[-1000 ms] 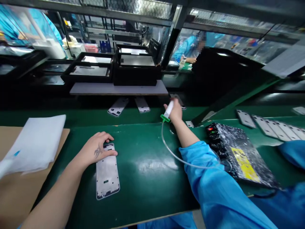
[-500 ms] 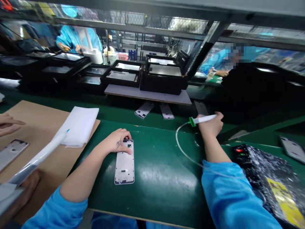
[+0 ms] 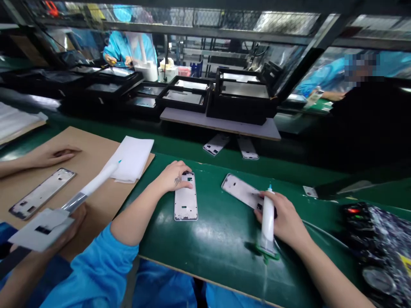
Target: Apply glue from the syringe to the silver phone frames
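Two forearms [image 3: 135,214] angled inward, left hand [image 3: 173,176], fingers clamped on flat frame [image 3: 186,199], right hand [image 3: 284,216], fingers around syringe [image 3: 267,220] and slanted frame [image 3: 242,191]

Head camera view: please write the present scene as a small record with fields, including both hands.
left hand: gripping the far end of a phone frame
right hand: holding a white syringe, blue tip upward; fingers also at one end of a second frame
surface: green bench
left side: brown board with another frame and folded white sheet
right side: marbled box, red light lit
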{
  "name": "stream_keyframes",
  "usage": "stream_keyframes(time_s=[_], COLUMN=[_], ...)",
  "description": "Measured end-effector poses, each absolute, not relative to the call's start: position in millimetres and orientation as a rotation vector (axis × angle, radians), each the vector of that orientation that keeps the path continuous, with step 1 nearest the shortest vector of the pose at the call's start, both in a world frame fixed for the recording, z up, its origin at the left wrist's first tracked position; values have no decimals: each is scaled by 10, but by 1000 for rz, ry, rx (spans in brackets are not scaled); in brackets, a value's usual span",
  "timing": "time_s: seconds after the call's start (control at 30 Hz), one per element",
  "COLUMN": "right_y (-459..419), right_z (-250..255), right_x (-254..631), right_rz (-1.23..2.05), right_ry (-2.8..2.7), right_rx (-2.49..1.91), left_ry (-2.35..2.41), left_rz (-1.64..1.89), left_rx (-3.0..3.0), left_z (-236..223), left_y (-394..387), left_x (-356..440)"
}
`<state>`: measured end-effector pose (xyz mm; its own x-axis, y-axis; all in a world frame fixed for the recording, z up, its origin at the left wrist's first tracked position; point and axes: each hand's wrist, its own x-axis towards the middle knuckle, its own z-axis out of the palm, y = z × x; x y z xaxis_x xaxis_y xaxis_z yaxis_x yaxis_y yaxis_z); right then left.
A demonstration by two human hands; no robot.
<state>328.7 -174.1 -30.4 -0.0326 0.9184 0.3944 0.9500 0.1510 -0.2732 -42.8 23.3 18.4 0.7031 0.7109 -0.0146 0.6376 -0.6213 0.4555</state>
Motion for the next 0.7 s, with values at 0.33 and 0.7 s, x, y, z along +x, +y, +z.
stream_keyframes(time_s=[0.33, 0.7], right_y=[-1212, -802], right_z=[-231, -196], right_x=[3023, 2412], right_rz=[273, 825], right_ry=[-1985, -1581], right_rx=[-1506, -943], left_ry=[1012, 946], left_rz=[272, 232], left_rx=[2467, 2551], left_z=[188, 252], left_y=[202, 80], left_x=[-412, -335])
